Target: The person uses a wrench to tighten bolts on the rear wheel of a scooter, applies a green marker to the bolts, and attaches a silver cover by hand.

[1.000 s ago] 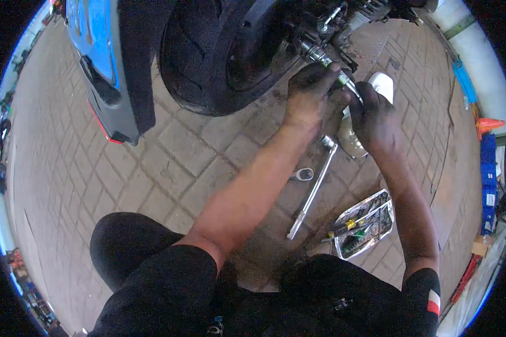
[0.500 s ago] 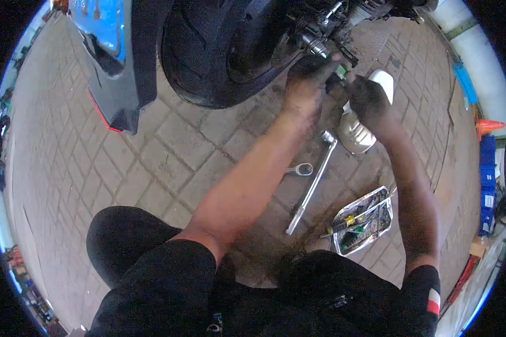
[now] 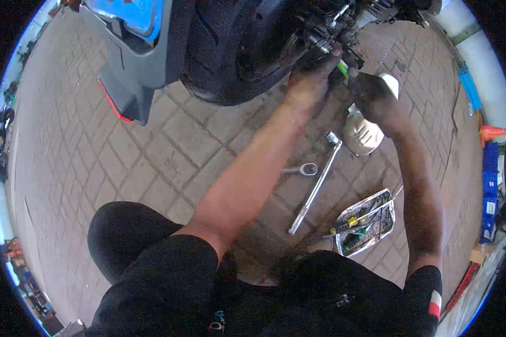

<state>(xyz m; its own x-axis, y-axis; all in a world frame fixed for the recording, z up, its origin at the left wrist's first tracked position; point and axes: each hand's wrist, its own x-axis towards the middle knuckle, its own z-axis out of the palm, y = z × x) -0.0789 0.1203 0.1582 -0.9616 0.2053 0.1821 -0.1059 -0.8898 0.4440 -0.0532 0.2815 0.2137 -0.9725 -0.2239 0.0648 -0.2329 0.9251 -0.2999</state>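
Note:
My left hand, fingers darkened, is closed on a slim tool with a silver socket end and a green part, just under the metal mechanism beside the black rear tyre. My right hand is closed at the tool's lower end, its fingers blurred and partly hiding it. Behind my right hand lies a white and silver curved cover. Below, between my forearms, a long bar with a socket and a ratchet lie on the pavers.
A metal tray of screwdrivers and small parts sits by my right forearm. The scooter's grey rear bodywork overhangs at upper left. Along the right edge stand an orange cone and blue bins. My bent knee is at lower left.
My right hand has risen slightly and moved right, its wrist turned, while still closed on the tool. My left hand shifted slightly up. The scooter appears further right as the view shifts.

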